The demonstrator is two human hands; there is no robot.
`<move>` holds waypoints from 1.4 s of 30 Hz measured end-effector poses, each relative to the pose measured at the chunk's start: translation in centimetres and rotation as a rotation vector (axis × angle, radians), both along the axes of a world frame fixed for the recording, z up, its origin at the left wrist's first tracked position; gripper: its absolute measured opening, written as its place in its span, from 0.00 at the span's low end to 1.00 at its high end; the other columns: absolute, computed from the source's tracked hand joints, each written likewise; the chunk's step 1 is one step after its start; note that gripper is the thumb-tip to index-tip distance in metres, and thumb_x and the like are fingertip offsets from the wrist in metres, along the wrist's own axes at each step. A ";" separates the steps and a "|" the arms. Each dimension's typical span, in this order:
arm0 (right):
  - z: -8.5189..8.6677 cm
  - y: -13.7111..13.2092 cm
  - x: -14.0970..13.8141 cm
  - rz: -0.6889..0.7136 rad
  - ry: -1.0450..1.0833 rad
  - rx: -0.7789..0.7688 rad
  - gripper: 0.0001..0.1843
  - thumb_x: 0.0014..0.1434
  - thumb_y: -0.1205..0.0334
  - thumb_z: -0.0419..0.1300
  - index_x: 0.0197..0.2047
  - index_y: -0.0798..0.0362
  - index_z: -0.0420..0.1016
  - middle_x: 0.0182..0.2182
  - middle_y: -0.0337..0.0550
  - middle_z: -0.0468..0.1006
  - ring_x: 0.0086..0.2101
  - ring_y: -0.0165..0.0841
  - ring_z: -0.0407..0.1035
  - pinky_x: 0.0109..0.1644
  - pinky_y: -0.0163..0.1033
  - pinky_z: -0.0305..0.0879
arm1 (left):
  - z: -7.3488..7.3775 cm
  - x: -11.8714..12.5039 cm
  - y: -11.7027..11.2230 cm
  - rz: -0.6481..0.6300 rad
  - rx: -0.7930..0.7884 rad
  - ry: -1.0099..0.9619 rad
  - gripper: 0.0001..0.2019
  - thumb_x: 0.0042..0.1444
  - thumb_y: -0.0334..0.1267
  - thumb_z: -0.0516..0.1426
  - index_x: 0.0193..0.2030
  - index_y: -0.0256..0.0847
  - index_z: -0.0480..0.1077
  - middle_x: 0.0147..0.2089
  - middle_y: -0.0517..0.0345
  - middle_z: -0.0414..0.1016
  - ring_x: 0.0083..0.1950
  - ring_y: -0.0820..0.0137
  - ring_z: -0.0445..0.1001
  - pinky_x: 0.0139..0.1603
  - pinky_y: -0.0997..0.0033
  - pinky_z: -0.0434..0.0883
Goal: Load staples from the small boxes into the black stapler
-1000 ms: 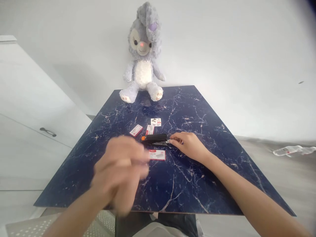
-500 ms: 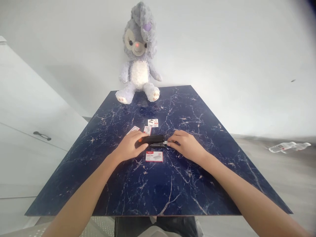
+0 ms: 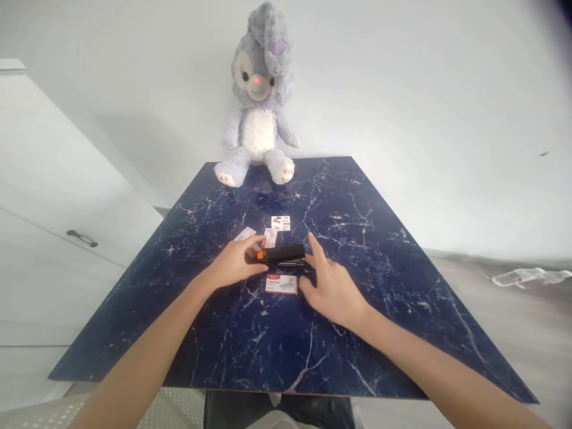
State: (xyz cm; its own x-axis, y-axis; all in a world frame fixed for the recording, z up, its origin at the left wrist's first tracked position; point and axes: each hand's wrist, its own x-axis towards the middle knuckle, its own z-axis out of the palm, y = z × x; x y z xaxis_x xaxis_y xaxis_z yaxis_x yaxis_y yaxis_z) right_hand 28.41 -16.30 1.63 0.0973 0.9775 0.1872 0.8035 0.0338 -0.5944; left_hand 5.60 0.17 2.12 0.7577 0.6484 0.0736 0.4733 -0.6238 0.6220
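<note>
A black stapler [image 3: 282, 254] with an orange end lies near the middle of the dark blue marbled table [image 3: 384, 250]. My left hand [image 3: 236, 263] is closed on its orange left end. My right hand [image 3: 331, 285] sits at the stapler's right end with the fingers stretched out and apart, touching or just beside it. A small red and white staple box [image 3: 281, 284] lies flat just in front of the stapler, between my hands.
Three more small boxes lie behind the stapler: one [image 3: 280, 223] farthest back, one [image 3: 269, 238] by my left fingers, one [image 3: 245, 233] to the left. A grey plush rabbit [image 3: 258, 101] sits at the table's far edge. A white cabinet [image 3: 53, 202] stands on the left.
My left hand came down from a blurred position in the air and took the stapler's left end. My right hand let go of the stapler's right tip, drew back toward me and spread its fingers.
</note>
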 end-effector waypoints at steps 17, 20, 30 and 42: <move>-3.1 3.3 4.6 -0.065 0.285 0.049 0.39 0.59 0.72 0.48 0.73 0.50 0.52 0.63 0.51 0.72 0.57 0.41 0.72 0.64 0.55 0.69 | -0.4 2.5 -3.8 0.027 0.377 -0.133 0.15 0.68 0.42 0.54 0.57 0.44 0.74 0.53 0.50 0.80 0.56 0.57 0.75 0.60 0.50 0.70; -2.9 3.1 4.5 -0.042 0.248 0.041 0.38 0.59 0.72 0.49 0.72 0.48 0.54 0.61 0.48 0.74 0.58 0.42 0.72 0.63 0.53 0.70 | -0.9 1.0 -0.5 0.248 0.496 -0.033 0.19 0.64 0.43 0.57 0.60 0.42 0.73 0.64 0.44 0.72 0.65 0.46 0.66 0.66 0.38 0.63; -2.5 2.9 4.1 -0.022 0.140 0.033 0.38 0.62 0.69 0.50 0.74 0.49 0.51 0.59 0.51 0.75 0.55 0.44 0.74 0.60 0.52 0.72 | -1.3 -0.1 1.3 0.042 0.160 0.041 0.28 0.62 0.47 0.60 0.69 0.51 0.65 0.76 0.49 0.56 0.68 0.49 0.66 0.63 0.46 0.70; -2.2 3.0 4.3 0.017 0.075 0.050 0.37 0.61 0.69 0.50 0.74 0.51 0.50 0.61 0.54 0.72 0.56 0.44 0.73 0.61 0.53 0.70 | -1.1 2.4 2.0 -0.076 0.129 0.038 0.34 0.54 0.53 0.67 0.66 0.50 0.67 0.60 0.47 0.74 0.60 0.51 0.70 0.58 0.49 0.70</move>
